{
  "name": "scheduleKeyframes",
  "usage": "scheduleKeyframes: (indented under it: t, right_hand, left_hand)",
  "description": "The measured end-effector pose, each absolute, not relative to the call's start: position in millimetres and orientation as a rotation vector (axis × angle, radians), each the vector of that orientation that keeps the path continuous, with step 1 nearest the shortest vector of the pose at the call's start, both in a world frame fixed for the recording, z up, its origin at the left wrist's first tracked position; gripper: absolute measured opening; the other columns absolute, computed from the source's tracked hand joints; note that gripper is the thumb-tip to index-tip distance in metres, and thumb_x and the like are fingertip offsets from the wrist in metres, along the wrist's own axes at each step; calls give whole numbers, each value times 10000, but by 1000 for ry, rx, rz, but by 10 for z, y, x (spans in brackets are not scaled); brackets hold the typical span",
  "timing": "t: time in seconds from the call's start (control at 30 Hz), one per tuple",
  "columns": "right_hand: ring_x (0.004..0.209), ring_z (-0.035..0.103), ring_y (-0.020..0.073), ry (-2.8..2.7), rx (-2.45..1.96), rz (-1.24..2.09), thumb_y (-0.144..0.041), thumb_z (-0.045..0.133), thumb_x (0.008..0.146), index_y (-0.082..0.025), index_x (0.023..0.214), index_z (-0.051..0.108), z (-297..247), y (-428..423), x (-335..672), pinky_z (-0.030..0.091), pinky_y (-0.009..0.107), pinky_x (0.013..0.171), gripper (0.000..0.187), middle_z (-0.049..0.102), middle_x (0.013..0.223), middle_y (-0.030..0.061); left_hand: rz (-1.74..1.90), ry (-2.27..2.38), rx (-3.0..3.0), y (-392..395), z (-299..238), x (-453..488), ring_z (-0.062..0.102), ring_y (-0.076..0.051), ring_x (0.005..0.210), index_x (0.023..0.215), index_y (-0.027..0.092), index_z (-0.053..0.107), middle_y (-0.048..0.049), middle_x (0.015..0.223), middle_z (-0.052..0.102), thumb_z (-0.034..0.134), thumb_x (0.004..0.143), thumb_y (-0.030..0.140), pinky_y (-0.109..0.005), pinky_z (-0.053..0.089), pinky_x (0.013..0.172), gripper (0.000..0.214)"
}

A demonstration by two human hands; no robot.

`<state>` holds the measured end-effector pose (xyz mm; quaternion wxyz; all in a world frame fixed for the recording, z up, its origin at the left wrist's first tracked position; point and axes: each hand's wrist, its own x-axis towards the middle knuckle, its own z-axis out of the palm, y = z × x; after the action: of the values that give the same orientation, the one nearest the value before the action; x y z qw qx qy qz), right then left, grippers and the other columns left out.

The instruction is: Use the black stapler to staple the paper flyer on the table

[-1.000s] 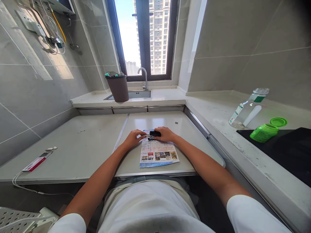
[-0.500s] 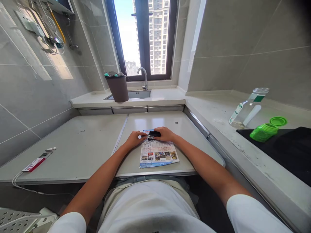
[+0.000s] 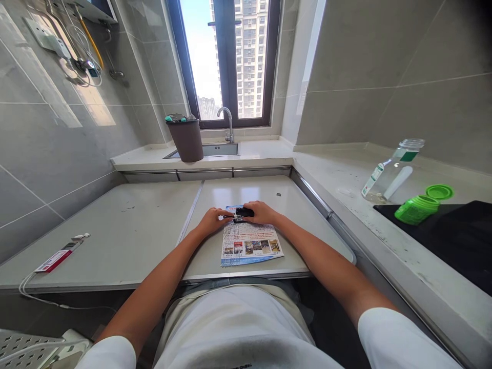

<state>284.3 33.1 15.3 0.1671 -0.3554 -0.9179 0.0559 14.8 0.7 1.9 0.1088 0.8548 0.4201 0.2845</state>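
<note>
A small black stapler (image 3: pixel 245 211), with a metal part showing, is held over the top of a stack of printed leaflets (image 3: pixel 251 237). My right hand (image 3: pixel 263 212) is closed around its right end. From the other side, my left hand (image 3: pixel 212 221) is closed in a pinch at the stapler's left end. Something thin and shiny shows at those fingertips, too small to make out. The leaflets lie on the white table, with red and blue print and a row of small photos near the bottom edge.
On the white table (image 3: pixel 154 215) lie a small grey piece (image 3: pixel 279 194) and a red-and-white power strip (image 3: pixel 57 259). A brown bin (image 3: pixel 186 141) stands by the sink (image 3: pixel 223 149). The right counter holds a clear bottle (image 3: pixel 392 171), a green container (image 3: pixel 417 209) and a black slab (image 3: pixel 453 230).
Both hands stay in almost the same place on the stapler. The left fingertips shift very slightly, and the shiny bit there looks smaller.
</note>
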Motion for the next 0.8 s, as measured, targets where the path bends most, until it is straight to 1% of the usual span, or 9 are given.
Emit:
scheduleKeyframes:
  t: [0.13, 0.23, 0.33, 0.43, 0.63, 0.8]
  right_hand:
    - [823, 603, 202, -2578, -1001, 196, -469, 735, 868, -202, 958, 656, 128, 352, 2842, 335, 262, 691, 293, 702, 927, 66]
    - [782, 589, 182, -2532, -955, 284, -485, 736, 859, -193, 954, 669, 104, 379, 2859, 338, 258, 680, 315, 700, 896, 50]
    - [715, 563, 156, -2463, -907, 391, -512, 731, 851, -181, 948, 681, 87, 416, 2898, 342, 254, 663, 348, 687, 835, 24]
    - [691, 551, 150, -2412, -864, 460, -529, 733, 836, -170, 942, 694, 80, 462, 2953, 345, 253, 653, 377, 668, 786, 7]
    - [686, 538, 151, -2380, -853, 472, -512, 748, 808, -162, 931, 704, 96, 538, 3065, 345, 253, 651, 373, 655, 768, 1]
    - [664, 507, 140, -2385, -835, 487, -503, 745, 794, -161, 875, 689, 155, 498, 3097, 343, 250, 637, 356, 626, 736, -12]
  left_hand:
    - [825, 1197, 2563, 13, 13, 130, 735, -226, 902, 1095, 291, 812, -33, 1006, 814, 709, 918, 356, -381, 485, 909, 216]
    - [862, 1127, 2578, 14, 16, 116, 737, -223, 926, 1066, 291, 815, -37, 1015, 814, 698, 930, 358, -378, 484, 910, 192]
    - [927, 1125, 2575, 6, 29, 102, 737, -218, 903, 1036, 287, 817, -40, 1001, 815, 680, 948, 366, -380, 487, 897, 180]
    - [981, 1130, 2565, -4, 46, 88, 735, -219, 916, 1035, 291, 812, -39, 1011, 814, 667, 961, 388, -386, 483, 904, 190]
    - [1022, 1135, 2557, 13, 63, 62, 733, -211, 920, 1031, 290, 799, -22, 1016, 813, 664, 966, 400, -374, 472, 908, 186]
    - [1029, 1095, 2531, -7, 91, 83, 723, -204, 916, 1002, 276, 796, -29, 996, 809, 633, 984, 404, -371, 477, 926, 208]
